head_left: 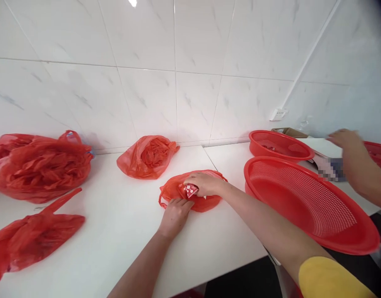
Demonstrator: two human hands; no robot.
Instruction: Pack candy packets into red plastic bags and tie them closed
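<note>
On a white desk [122,231] against a tiled wall, a wide red sieve basket [308,203] sits at right and a heap of red bags [38,165] at left. Between them lies a small red bag [209,203]. The left hand [174,215] pinches its near edge, and the right hand [204,183] grips a red patterned packet [188,190] over it.

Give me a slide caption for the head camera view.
Left hand on a red bag on the white table, right hand holding a small red packet.
</note>
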